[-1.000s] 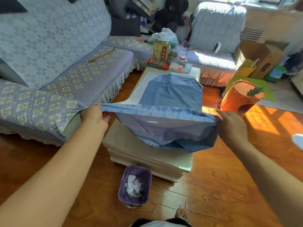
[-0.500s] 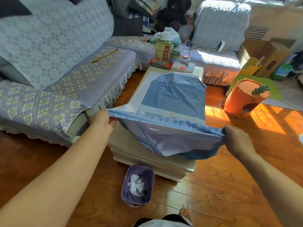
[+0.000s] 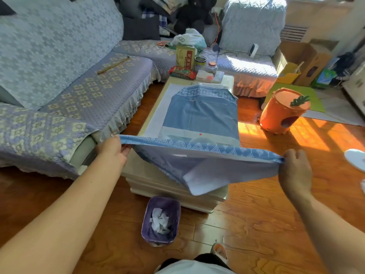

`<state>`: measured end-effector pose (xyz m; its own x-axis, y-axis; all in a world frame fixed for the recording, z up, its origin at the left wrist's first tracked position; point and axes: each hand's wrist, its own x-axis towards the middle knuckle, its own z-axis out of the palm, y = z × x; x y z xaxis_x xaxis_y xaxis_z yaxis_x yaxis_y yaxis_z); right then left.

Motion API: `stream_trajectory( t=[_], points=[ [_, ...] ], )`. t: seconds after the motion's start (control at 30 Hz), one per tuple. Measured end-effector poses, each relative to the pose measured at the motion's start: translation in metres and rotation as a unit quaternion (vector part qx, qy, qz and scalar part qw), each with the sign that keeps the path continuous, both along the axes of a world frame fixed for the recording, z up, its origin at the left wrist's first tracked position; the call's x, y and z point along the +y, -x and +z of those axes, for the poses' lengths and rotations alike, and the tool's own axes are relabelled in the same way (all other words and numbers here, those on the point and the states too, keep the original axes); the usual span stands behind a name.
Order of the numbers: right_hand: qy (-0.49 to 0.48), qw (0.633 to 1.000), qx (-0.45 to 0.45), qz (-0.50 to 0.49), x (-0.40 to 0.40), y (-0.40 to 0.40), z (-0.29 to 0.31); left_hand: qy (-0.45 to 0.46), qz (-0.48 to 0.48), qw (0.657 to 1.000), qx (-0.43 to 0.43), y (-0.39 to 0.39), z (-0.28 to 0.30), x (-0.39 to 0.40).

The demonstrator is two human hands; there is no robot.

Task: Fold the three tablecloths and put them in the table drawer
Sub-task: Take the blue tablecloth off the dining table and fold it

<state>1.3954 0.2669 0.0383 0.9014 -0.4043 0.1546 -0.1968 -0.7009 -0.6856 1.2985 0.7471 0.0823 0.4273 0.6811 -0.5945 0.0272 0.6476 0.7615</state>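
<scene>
Tablecloth (image 3: 205, 165) stretched above table (image 3: 150, 175) | left hand (image 3: 110, 153), right hand (image 3: 294, 171) fingers clamped on corners

A home living room: a sofa (image 3: 79, 89) under quilted covers wraps the corner, a low counter (image 3: 158, 175) stands on a wood floor (image 3: 256, 224), a small bin (image 3: 161, 220) of paper sits beside it, and cardboard boxes (image 3: 308, 62) stand by a radiator (image 3: 293, 33).

Low cream coffee table (image 3: 150, 179): blue patterned tablecloth (image 3: 201, 113) spread flat; beyond it, yellow box (image 3: 185, 56), tin can (image 3: 200, 63), tissue packet (image 3: 205, 75).
</scene>
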Motion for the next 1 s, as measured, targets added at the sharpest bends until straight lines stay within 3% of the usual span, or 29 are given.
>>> stream_trajectory(
  t=[0.03,0.07,0.1,0.13,0.17,0.2,0.23,0.3,0.33,0.37,0.4,0.47,0.53,0.6,0.67,0.7,0.77,0.87,0.93,1.0],
  points=[
    [-0.105,0.990,-0.029,-0.092,0.007,0.006,0.000,-0.001,0.004,1.000,0.001,0.001,0.000,-0.006],
    [-0.234,0.955,-0.020,-0.181,0.021,0.007,0.002,-0.003,0.012,1.000,0.000,0.002,0.001,-0.013],
    [-0.402,0.886,0.016,-0.232,0.030,0.001,-0.001,-0.005,0.018,1.000,-0.006,0.002,0.002,-0.020],
    [-0.553,0.792,0.049,-0.254,0.038,-0.002,-0.009,-0.004,0.022,1.000,-0.013,0.002,0.003,-0.025],
    [-0.622,0.735,0.065,-0.260,0.041,-0.005,-0.018,-0.002,0.025,1.000,-0.017,0.003,0.003,-0.026],
    [-0.605,0.749,0.092,-0.254,0.043,-0.005,-0.022,0.001,0.028,0.999,-0.017,0.004,0.003,-0.023],
    [-0.515,0.814,0.106,-0.246,0.042,-0.004,-0.022,0.007,0.027,0.999,-0.017,0.007,0.002,-0.018],
    [-0.181,0.970,0.111,-0.121,0.027,0.009,-0.012,0.015,0.027,1.000,0.000,0.017,-0.002,-0.001],
    [-0.007,0.995,0.095,-0.023,0.011,0.015,-0.012,0.015,0.036,0.999,0.011,0.022,-0.007,0.009],
    [0.115,0.987,0.085,0.071,-0.010,0.015,-0.018,0.015,0.043,0.999,0.019,0.026,-0.011,0.016],
    [0.166,0.977,0.083,0.102,-0.028,0.011,-0.018,0.016,0.040,0.999,0.025,0.029,-0.015,0.020],
    [0.077,0.990,0.099,0.059,-0.037,0.023,-0.014,0.016,0.014,0.999,0.031,0.033,-0.022,0.015],
    [-0.047,0.992,0.028,-0.111,-0.023,0.041,-0.017,0.025,0.019,0.999,0.035,0.034,-0.028,0.003],
    [-0.200,0.940,0.067,-0.267,-0.008,0.046,-0.041,0.057,0.045,0.997,0.036,0.038,-0.032,-0.006],
    [-0.332,0.890,0.105,-0.293,0.001,0.048,-0.071,0.086,0.063,0.994,0.032,0.046,-0.034,-0.002],
    [-0.356,0.882,0.127,-0.280,0.006,0.053,-0.079,0.092,0.074,0.992,0.035,0.050,-0.036,0.003],
    [-0.259,0.923,0.168,-0.231,0.012,0.066,-0.081,0.083,0.071,0.993,0.046,0.059,-0.040,0.015],
    [-0.004,0.973,0.198,-0.119,0.007,0.088,-0.058,0.036,0.042,0.997,0.057,0.070,-0.044,0.025],
    [0.096,0.979,0.169,-0.057,-0.008,0.098,-0.037,0.001,0.017,0.997,0.075,0.081,-0.046,0.028],
    [0.144,0.986,0.079,-0.030,-0.015,0.118,-0.018,-0.017,-0.003,0.995,0.100,0.093,-0.058,0.035]
  ],
)
